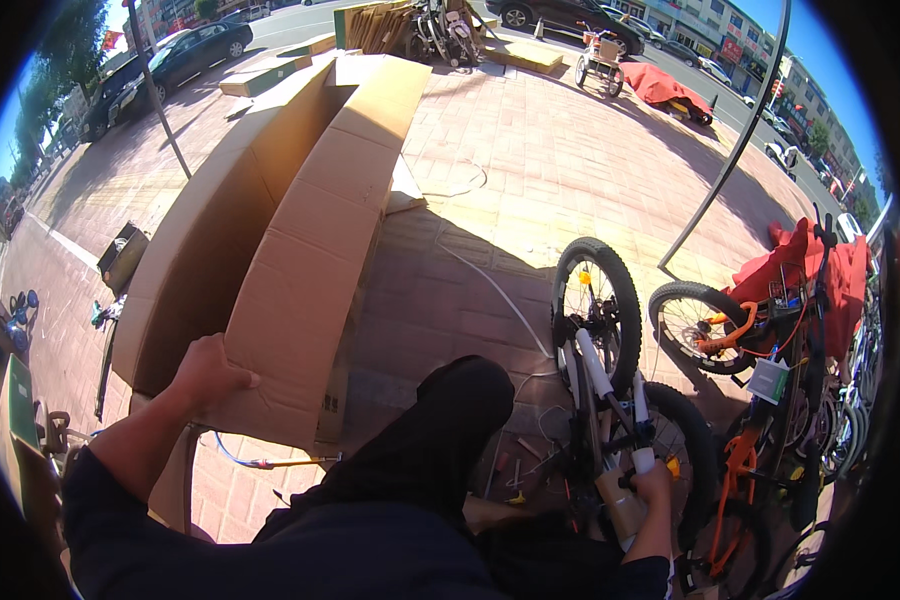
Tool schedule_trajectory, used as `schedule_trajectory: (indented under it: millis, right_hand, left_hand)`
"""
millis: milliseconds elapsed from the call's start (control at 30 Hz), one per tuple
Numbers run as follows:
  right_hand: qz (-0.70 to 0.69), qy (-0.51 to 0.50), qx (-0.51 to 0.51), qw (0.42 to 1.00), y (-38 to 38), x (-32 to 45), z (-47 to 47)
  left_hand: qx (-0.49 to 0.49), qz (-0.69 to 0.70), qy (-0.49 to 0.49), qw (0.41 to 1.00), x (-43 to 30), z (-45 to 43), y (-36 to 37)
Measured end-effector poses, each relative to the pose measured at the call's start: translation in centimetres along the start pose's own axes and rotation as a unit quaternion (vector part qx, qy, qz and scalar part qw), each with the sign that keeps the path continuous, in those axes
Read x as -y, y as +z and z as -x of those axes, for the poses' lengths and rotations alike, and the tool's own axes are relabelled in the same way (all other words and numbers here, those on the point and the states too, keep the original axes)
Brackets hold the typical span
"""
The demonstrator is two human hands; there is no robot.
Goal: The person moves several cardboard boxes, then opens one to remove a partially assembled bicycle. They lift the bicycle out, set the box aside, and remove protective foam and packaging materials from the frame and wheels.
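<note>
With fingers closed over its near edge, my left hand (211, 375) grips the flap of a long, open cardboard box (300, 262) at the left. On the other side, my right hand (651, 484) is closed on part of a partly wrapped bicycle (589, 390), near a white foam sleeve (643, 459); which part it holds is not clear. The bicycle's knobby wheel (596, 315) points away from me, and a second tire (682, 442) lies beside the frame. Small tools (516, 476) are scattered on the paving between my knee and the bicycle.
An orange bicycle (735, 450) stands at the right, before a red cover (832, 285). A metal pole (727, 169) rises behind them. A white strap (499, 292) lies on the brick paving. Flat cartons (375, 30), a child's tricycle (601, 60) and parked cars (202, 56) are farther off.
</note>
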State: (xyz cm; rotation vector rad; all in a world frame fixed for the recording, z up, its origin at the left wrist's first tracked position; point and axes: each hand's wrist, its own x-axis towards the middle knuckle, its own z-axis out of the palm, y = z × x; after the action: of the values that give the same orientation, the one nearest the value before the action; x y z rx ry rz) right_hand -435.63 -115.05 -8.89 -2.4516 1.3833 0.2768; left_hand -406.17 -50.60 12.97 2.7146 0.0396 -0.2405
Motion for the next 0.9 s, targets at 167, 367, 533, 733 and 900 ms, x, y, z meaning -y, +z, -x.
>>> schedule_trajectory:
  millis: [167, 367, 533, 733, 900]
  right_hand:
    - [-0.014, -0.036, 0.017, 0.999, 2.6, 1.8, -1.0]
    - [0.025, 0.010, 0.024, 0.999, -0.2, 0.7, -0.1]
    - [0.030, 0.004, 0.030, 0.999, 0.3, 2.1, 0.2]
    - [0.024, -0.006, 0.022, 0.999, 0.4, 1.7, 0.1]
    - [0.015, -0.007, 0.003, 1.000, 0.0, 1.8, 1.1]
  left_hand:
    - [0.034, 0.010, -0.038, 0.999, 0.0, 6.2, -1.6]
    - [0.079, 0.054, -0.010, 0.995, -0.8, 6.9, 0.6]
    - [0.112, 0.083, -0.016, 0.990, -1.4, 7.0, 0.7]
    - [0.143, 0.079, -0.041, 0.986, -2.7, 6.9, 0.7]
    - [0.204, 0.077, 0.017, 0.976, -3.6, 4.2, -2.3]
